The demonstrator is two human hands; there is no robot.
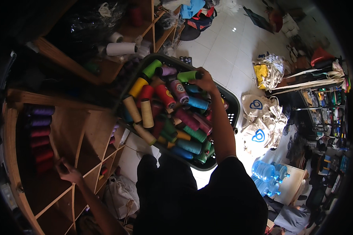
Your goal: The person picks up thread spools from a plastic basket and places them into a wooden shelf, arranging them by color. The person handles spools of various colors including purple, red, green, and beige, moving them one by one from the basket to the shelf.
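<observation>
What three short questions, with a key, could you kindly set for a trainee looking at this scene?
1. Which object does the right hand grasp over the dark green plastic basket?
a) a white thread cone
b) a bright green cylindrical thread spool
c) a blue plastic water jug

2. True or false: the left hand is inside the basket.

3. Fill in the colour: the cream cloth bags to the right of the basket bear ____ motifs.

Key:
1. b
2. False; it is at the wooden shelf unit, near the stacked red thread spools.
3. blue
</observation>
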